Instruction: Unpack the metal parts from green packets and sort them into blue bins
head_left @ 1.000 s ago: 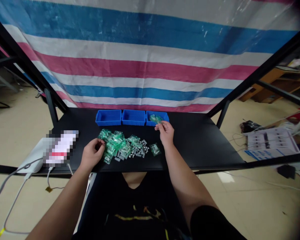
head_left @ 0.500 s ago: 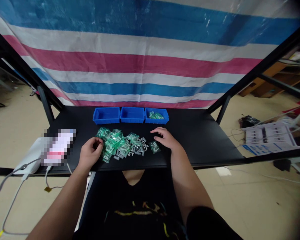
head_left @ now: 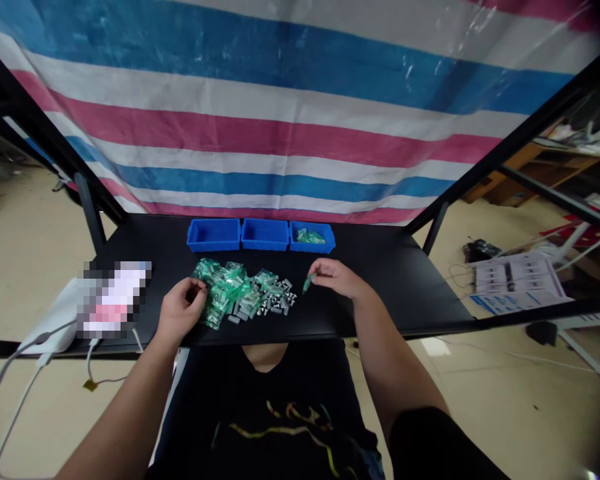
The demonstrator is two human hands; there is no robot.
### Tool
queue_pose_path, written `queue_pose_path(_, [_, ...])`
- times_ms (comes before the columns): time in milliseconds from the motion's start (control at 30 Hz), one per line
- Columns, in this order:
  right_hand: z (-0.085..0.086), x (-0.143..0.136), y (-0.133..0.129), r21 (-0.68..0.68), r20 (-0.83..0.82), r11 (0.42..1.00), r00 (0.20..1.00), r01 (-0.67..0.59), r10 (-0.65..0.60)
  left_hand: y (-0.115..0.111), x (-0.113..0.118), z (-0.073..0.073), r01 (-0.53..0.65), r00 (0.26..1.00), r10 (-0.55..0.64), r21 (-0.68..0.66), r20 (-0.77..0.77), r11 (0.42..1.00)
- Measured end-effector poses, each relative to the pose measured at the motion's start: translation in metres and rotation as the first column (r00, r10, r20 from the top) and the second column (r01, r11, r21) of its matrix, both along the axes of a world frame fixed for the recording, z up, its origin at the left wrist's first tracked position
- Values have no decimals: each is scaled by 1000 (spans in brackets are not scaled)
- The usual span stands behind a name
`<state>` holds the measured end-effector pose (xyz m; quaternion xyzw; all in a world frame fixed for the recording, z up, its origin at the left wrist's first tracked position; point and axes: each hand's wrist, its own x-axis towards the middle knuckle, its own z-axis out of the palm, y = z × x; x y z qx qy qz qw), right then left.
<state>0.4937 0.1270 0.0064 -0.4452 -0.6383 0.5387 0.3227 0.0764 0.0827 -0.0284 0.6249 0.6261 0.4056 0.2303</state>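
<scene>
My right hand (head_left: 334, 277) pinches a small green-tinted plastic bag (head_left: 308, 284) by its upper end, and the bag hangs tilted just above the black table. At the left edge of a pile of similar green bags (head_left: 225, 288) rests my left hand (head_left: 184, 305). Its fingers are curled in towards the thumb, and whatever they may grip is hidden. Loose small metal and grey parts (head_left: 279, 303) lie at the right side of the pile, between the two hands.
Three blue bins stand in a row behind the pile: the left bin (head_left: 213, 235), the middle bin (head_left: 265, 235) and the right bin (head_left: 325, 245), which holds some green bags (head_left: 310, 237). A blurred-out device (head_left: 115, 297) with white cables lies at the left. Striped sheeting (head_left: 280, 133) hangs behind the table.
My right hand has closed on the small bag that lay alone right of the pile and lifted it. My left hand has stayed by the pile. The view has shifted slightly.
</scene>
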Motion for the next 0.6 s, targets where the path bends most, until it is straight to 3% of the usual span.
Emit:
queue_pose_path(67, [1,-9,16,22,-215,975,953,223,-213,0,0,-1,11,1000,-11,12,11,1000])
queue_pose_path(133, [-5,-18,30,-18,-338,880,825,475,-453,0,-1,-2,16,1000,-17,24,13,1000])
queue_pose_path(200, [-18,-25,39,-78,-299,777,729,624,-616,1,-3,-5,17,1000,-18,35,12,999])
queue_pose_path(233, [-26,-27,41,-91,-241,751,717,654,-654,1,-4,-6,19,1000,-20,39,12,999])
queue_pose_path(300, [-41,-30,40,-62,-126,757,748,650,-652,2,-5,-6,28,1000,-28,48,11,998])
queue_pose_path(400, [-56,-29,31,103,-17,812,818,574,-575,-4,-5,-2,39,999,-38,84,-3,996])
queue_pose_path(500, [-59,-27,24,216,41,835,850,505,-525,-20,-1,4,5,999,4,160,-52,987])
queue_pose_path(600, [-58,-27,23,262,44,842,866,471,-498,-45,7,5,-10,978,52,206,-202,979])
